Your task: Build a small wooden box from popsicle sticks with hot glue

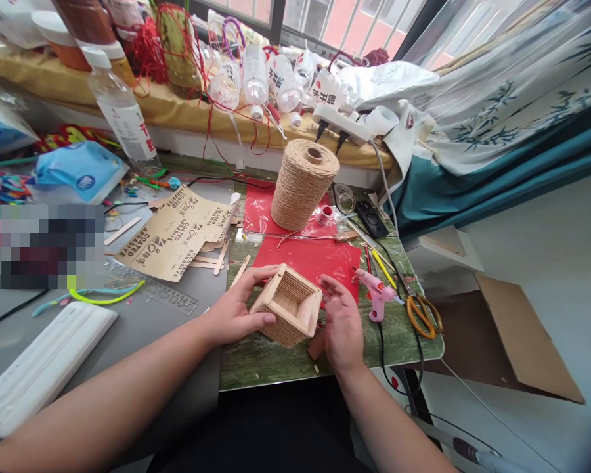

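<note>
A square box built of stacked popsicle sticks (288, 303) is tilted toward me above the green table, its open top facing up. My left hand (236, 305) grips its left side, thumb along the near edge and fingers behind. Just right of the box is my right hand (343, 322), fingers loosely curled and apart, palm toward the box, with nothing visible in it. A reddish-brown block (317, 345) lies partly hidden under that hand. Beyond the box, a red sheet (300, 259) covers part of the table, and a large spool of twine (303, 187) stands behind.
To the right lie a pink glue gun (375, 292), orange-handled scissors (423, 315) and a yellow pen (384, 268). Sandpaper sheets (177, 236) and loose sticks (221, 257) are at left, near a white keyboard-like object (44, 368). An open cardboard box (522, 335) stands beyond the table's right edge.
</note>
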Available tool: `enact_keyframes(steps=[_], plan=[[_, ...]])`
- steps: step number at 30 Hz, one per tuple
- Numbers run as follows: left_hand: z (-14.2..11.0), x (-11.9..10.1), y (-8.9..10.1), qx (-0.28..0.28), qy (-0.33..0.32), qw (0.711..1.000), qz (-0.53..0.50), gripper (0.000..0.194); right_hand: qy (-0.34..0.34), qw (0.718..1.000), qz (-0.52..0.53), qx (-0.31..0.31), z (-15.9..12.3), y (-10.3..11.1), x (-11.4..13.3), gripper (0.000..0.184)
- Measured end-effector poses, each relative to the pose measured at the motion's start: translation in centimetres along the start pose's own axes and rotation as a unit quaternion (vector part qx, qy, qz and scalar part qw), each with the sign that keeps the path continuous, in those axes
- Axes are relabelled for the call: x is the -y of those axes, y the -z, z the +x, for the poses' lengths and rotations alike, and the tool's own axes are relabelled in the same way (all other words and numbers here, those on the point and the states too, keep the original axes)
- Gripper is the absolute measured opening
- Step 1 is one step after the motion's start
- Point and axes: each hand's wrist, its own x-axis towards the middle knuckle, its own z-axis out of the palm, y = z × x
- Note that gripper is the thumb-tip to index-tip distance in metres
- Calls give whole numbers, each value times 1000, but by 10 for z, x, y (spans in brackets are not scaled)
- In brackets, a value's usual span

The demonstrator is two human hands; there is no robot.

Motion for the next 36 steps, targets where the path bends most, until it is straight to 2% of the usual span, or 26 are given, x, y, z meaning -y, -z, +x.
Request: enact_keyframes(steps=[3,5,6,12,19,27,31,33,36], plan=[[0,1,0,3,-9,1000,-6,74,-2,991,67,112,-19,-7,8,93],[-1,1,0,5,-15,1000,-8,73,-21,987,74,143,-30,-11,11,114],[-1,1,1,5,-18,1000,-6,73,-32,987,64,145,-33,-13,11,118],[3,-5,1,12,-46,998,28,72,-23,995,5,96,-35,-16,10,112],[8,-19,-3,-56,-75,983,160,43,20,999,-17,21,-32,-21,12,110],[13,-22,2,-56,-92,981,164,38,55,996,-57,27,-31,-18,5,111],[14,-21,-1,-44,-34,992,116,33,72,993,-84,31,-28,-12,-3,113],[14,-20,-4,-60,29,997,34,23,93,988,-121,36,-27,-8,-8,113],[16,-17,-7,-89,128,984,-91,24,154,963,-214,45,-26,-1,-13,114]])
